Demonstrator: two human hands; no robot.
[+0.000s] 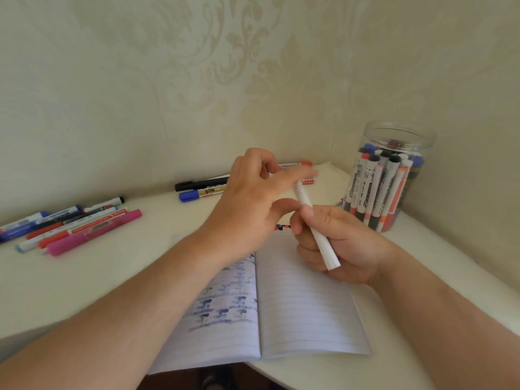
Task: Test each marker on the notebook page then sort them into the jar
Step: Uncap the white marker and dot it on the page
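A: Which step?
B: The right hand grips a white marker above the notebook; the left hand's fingers look loosely spread at its blurred cap end.
A: Next?
B: Probably capping, then into the jar.

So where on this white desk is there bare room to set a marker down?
Bare white desk lies between the pink marker pile and the open lined notebook, and along the right edge below the clear plastic jar. The back corner, with loose markers, is crowded.
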